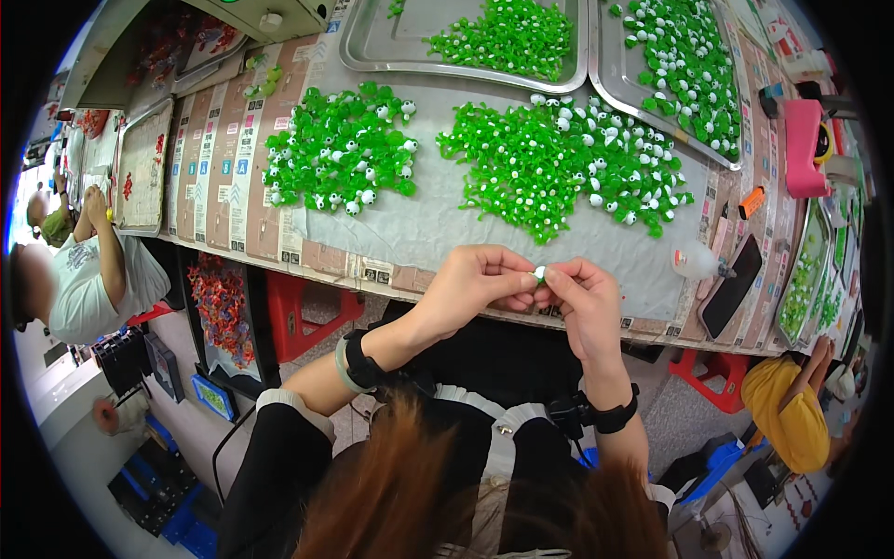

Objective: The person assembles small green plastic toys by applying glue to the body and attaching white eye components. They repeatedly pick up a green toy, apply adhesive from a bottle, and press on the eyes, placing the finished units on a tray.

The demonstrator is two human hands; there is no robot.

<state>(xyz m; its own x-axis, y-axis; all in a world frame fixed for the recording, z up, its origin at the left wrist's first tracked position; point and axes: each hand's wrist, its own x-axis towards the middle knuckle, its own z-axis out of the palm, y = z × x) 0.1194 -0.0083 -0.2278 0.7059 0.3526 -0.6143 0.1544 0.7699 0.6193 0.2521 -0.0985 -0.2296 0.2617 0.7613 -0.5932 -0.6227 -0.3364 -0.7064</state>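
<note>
Just above the table's near edge, my left hand (475, 291) and my right hand (589, 303) meet, fingertips pinched together. Between them is a small white-and-green plastic piece (540, 273), mostly hidden by the fingers. Beyond my hands lies a heap of small green plastic pieces with white spots (517, 172). It runs into a heap of green pieces with round white eyeballs (624, 154) on the right. Farther left is a separate heap of green eyeball figures (340, 149).
Two metal trays hold more green pieces: a back tray (382, 63) and a right tray (684, 140). To the right lie a clear bottle (694, 261), a dark phone (731, 287), an orange cutter (751, 202) and a pink tape dispenser (805, 149). Other people sit at both sides.
</note>
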